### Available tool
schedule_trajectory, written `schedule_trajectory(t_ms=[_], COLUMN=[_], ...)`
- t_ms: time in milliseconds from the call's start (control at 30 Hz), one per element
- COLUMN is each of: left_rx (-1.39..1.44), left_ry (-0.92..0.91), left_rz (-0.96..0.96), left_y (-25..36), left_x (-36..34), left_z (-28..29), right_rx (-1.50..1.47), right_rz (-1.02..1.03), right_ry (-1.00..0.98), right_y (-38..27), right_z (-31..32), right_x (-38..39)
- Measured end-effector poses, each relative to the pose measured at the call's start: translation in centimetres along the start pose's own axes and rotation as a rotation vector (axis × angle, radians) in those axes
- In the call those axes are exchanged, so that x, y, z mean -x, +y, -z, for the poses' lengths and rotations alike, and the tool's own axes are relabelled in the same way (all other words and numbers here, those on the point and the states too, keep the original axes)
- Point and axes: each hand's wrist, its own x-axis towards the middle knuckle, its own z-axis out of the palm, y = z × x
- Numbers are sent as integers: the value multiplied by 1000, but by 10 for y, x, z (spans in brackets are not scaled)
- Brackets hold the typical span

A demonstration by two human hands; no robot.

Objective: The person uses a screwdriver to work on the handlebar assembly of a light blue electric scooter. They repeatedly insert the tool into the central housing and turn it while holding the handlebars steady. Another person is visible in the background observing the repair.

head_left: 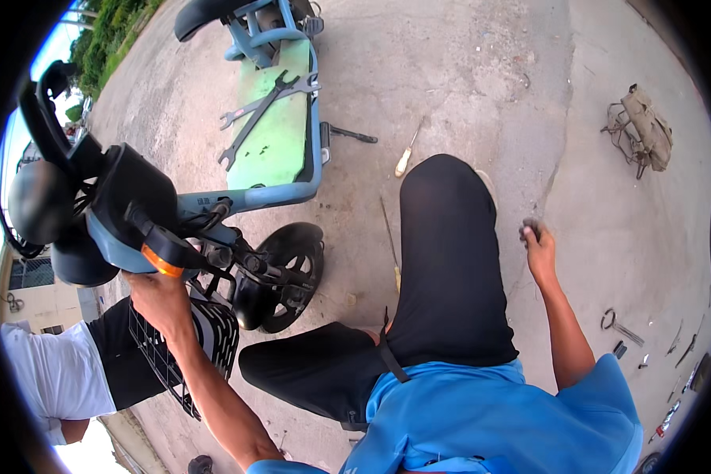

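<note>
A blue electric scooter [280,192] stands on my left, its black front wheel [291,292] towards me. My left hand [159,302] reaches to its front, just under the orange turn signal [162,260]. The fingers go out of sight behind the front housing, so their grip does not show. My right hand [539,246] is held out over the ground to the right of my knee. Its fingers are curled, dark at the tips, and anything small between them cannot be made out. Two open-ended wrenches [254,122] lie crossed on the scooter's green footboard [280,154].
A screwdriver with a pale handle [403,163] lies ahead on the concrete; a long thin rod [389,237] lies nearer. A tan bag [644,130] rests far right. Several loose tools and parts [624,328] lie at lower right. A person in a white shirt [59,371] stands beyond the black basket [166,359].
</note>
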Motion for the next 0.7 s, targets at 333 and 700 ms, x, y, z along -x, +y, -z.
schedule_trajectory(t_ms=[333, 700], left_rx=[174, -163], left_ry=[-22, 180], left_rz=[149, 353], left_y=[25, -73], left_x=[8, 6], left_z=[5, 45], right_rx=[8, 123], right_rz=[-820, -966], right_ry=[-529, -471], right_y=[163, 84], right_z=[20, 49], right_x=[193, 109])
